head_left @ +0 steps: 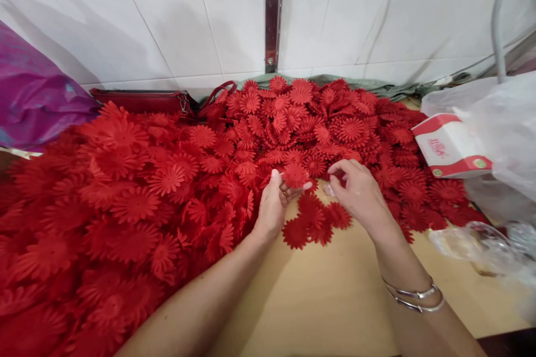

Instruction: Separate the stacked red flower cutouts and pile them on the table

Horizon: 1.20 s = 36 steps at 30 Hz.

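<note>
A red flower-shaped piece rests on the fingers of my left hand, thumb along its left side. To the right, my right hand is curled, thumb and index finger bent towards each other; whether anything tiny is between them cannot be made out. Several loose red flowers lie on the pale tabletop just below and between my hands. A small clear scrap shows beside my right fingertips. Large heaps of red flowers spread on the left and behind both hands.
A red purse and purple fabric lie at the back left. On the right are a red-and-white box, a white plastic bag and clear plastic packaging. A metal bracket is fixed to the tiled wall.
</note>
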Tool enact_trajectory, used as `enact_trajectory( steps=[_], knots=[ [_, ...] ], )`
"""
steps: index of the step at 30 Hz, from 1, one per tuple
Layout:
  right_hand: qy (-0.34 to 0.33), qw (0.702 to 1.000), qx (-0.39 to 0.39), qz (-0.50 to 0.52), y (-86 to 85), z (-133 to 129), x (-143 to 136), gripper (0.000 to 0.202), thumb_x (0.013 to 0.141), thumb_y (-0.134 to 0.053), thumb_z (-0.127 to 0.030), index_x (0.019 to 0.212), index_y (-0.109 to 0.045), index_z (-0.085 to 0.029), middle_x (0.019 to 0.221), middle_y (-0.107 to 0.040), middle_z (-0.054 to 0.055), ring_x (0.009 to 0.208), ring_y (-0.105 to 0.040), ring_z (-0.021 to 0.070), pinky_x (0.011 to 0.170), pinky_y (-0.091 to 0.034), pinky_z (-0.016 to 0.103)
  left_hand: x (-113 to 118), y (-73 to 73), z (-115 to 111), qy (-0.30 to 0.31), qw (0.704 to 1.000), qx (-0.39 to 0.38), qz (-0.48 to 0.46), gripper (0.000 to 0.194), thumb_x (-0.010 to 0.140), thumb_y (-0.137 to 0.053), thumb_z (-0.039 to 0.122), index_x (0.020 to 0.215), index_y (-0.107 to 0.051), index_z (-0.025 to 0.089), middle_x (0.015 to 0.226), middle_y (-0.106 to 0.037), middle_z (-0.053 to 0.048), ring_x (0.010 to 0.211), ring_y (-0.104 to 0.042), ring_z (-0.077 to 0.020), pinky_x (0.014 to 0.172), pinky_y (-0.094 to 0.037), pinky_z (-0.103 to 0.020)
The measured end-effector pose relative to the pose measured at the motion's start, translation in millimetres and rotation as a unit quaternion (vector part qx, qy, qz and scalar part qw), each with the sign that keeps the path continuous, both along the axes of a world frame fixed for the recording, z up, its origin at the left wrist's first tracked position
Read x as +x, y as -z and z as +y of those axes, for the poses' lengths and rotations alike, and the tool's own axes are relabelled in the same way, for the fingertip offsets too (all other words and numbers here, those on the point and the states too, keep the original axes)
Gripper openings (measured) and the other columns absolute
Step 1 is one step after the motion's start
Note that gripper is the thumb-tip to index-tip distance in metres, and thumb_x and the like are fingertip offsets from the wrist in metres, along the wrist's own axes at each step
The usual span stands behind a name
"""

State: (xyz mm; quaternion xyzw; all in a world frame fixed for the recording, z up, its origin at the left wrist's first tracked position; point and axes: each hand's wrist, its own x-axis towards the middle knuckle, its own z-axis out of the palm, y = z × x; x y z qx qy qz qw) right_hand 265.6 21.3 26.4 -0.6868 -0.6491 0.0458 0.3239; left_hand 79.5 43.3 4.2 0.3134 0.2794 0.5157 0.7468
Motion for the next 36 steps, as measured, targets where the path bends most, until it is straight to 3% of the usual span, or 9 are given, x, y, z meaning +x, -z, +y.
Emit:
enact_trajectory(
  steps=[3, 6, 13, 16, 20, 23, 30, 33, 36],
  knots=[
    [-0.031, 0.991, 0.042, 0.127, -2.8, 0, -20, 0.014, 0.093, -0.056, -0.032, 0.097, -0.064, -0.021, 0.098, -0.067, 0.008, 0.088, -0.063, 0.0219, 0.082, -0.051, 0.037, 0, 1.3, 0, 0.004, 0.999, 0.036, 0.034, 0.038, 0.086, -0.069, 0.053, 0.095, -0.073, 0.016, 0.099, -0.079, -0.006, 0.093, -0.076, -0.0228, 0.096, -0.057, -0.038],
    [-0.065, 0.971, 0.021, 0.23, -6.4, -3, -38, 0.024, 0.099, -0.051, -0.04, 0.111, -0.063, -0.022, 0.108, -0.068, 0.008, 0.095, -0.065, 0.0208, 0.081, -0.052, 0.034, 1, 4.2, 0, 0.013, 0.995, 0.068, 0.069, 0.026, 0.083, -0.076, 0.04, 0.093, -0.072, 0.016, 0.094, -0.078, -0.003, 0.081, -0.076, -0.0172, 0.087, -0.058, -0.031],
    [-0.08, 0.969, 0.067, 0.225, -12.7, -8, -45, 0.026, 0.101, -0.049, -0.041, 0.11, -0.065, -0.024, 0.107, -0.068, 0.007, 0.096, -0.064, 0.0196, 0.081, -0.053, 0.033, 1, 0.5, -1, 0.015, 0.994, 0.071, 0.08, 0.032, 0.078, -0.08, 0.044, 0.084, -0.068, 0.016, 0.079, -0.072, 0.001, 0.067, -0.071, -0.0136, 0.075, -0.055, -0.027],
    [-0.089, 0.956, 0.024, 0.278, -15.3, -8, -43, 0.028, 0.1, -0.051, -0.044, 0.109, -0.068, -0.024, 0.106, -0.071, 0.006, 0.098, -0.066, 0.0197, 0.081, -0.054, 0.032, 1, -0.9, -2, 0.013, 0.994, 0.071, 0.081, 0.034, 0.077, -0.081, 0.045, 0.081, -0.064, 0.017, 0.076, -0.07, 0.002, 0.064, -0.069, -0.0121, 0.075, -0.055, -0.027],
    [-0.139, 0.911, -0.076, 0.381, -14.9, -6, -42, 0.028, 0.095, -0.06, -0.045, 0.11, -0.07, -0.024, 0.106, -0.073, 0.004, 0.09, -0.068, 0.0169, 0.079, -0.058, 0.031, 0, 2.1, -1, 0.011, 0.994, 0.071, 0.081, 0.038, 0.077, -0.081, 0.046, 0.074, -0.054, 0.019, 0.066, -0.067, 0.005, 0.06, -0.066, -0.011, 0.075, -0.053, -0.028],
    [-0.168, 0.886, -0.103, 0.419, -11.5, -5, -42, 0.027, 0.091, -0.065, -0.043, 0.109, -0.069, -0.023, 0.101, -0.072, 0.003, 0.087, -0.068, 0.0155, 0.078, -0.059, 0.03, 0, 4.9, -1, 0.006, 0.992, 0.087, 0.091, 0.038, 0.079, -0.079, 0.044, 0.072, -0.052, 0.019, 0.065, -0.064, 0.005, 0.06, -0.061, -0.0094, 0.073, -0.051, -0.025],
    [-0.178, 0.918, -0.056, 0.35, -2.6, -4, -39, 0.016, 0.086, -0.073, -0.033, 0.097, -0.07, -0.022, 0.105, -0.07, 0.004, 0.101, -0.066, 0.0183, 0.096, -0.055, 0.037, -3, 0.2, -2, -0.035, 0.984, 0.11, 0.137, 0.036, 0.083, -0.075, 0.046, 0.071, -0.056, 0.017, 0.067, -0.056, 0.005, 0.065, -0.049, -0.0085, 0.068, -0.043, -0.021],
    [-0.162, 0.916, -0.031, 0.366, -1.0, -3, -39, 0.012, 0.086, -0.071, -0.033, 0.091, -0.07, -0.023, 0.105, -0.069, 0.005, 0.099, -0.067, 0.0186, 0.088, -0.059, 0.036, -2, -3.8, -4, -0.017, 0.982, 0.126, 0.142, 0.039, 0.084, -0.072, 0.052, 0.071, -0.061, 0.017, 0.071, -0.06, 0.002, 0.068, -0.054, -0.0107, 0.071, -0.046, -0.023],
    [-0.135, 0.909, -0.022, 0.393, -1.2, -3, -40, 0.012, 0.085, -0.071, -0.034, 0.091, -0.07, -0.024, 0.104, -0.068, 0.004, 0.094, -0.067, 0.0177, 0.074, -0.063, 0.032, -1, -2.4, -4, 0.025, 0.989, 0.097, 0.105, 0.052, 0.09, -0.054, 0.065, 0.08, -0.068, 0.017, 0.079, -0.069, -0.003, 0.075, -0.064, -0.0166, 0.077, -0.052, -0.03]
  ],
)
